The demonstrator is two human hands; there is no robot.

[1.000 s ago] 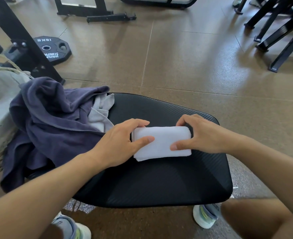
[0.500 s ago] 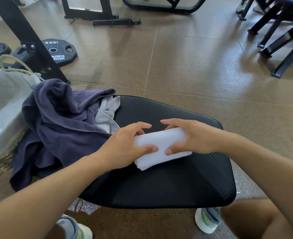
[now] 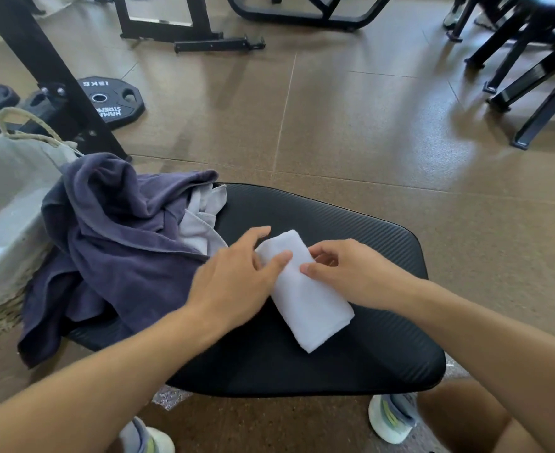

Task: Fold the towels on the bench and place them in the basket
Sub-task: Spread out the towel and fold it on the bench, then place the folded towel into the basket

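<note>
A small white towel (image 3: 305,299), folded into a narrow block, lies diagonally on the black padded bench (image 3: 351,348). My left hand (image 3: 237,279) is at the towel's far left end with its fingers stretched out and its thumb resting on the cloth. My right hand (image 3: 351,273) pinches the towel's right edge between thumb and curled fingers. A crumpled navy towel (image 3: 116,243) and a light grey towel (image 3: 201,223) are heaped on the bench's left side, the navy one hanging over the edge. The woven basket (image 3: 5,197) with a grey liner stands on the floor at the left.
Black weight plates (image 3: 112,101) and a slanted black rack post (image 3: 50,70) stand beyond the basket. Black machine frames (image 3: 184,31) line the far floor, and chair legs (image 3: 531,76) fill the right. My shoes (image 3: 390,420) sit under the bench's near edge.
The white towel has turned from lying crosswise to lying diagonally, near end swung toward me. My left hand's fingers have straightened. My right hand has shifted to the towel's right edge.
</note>
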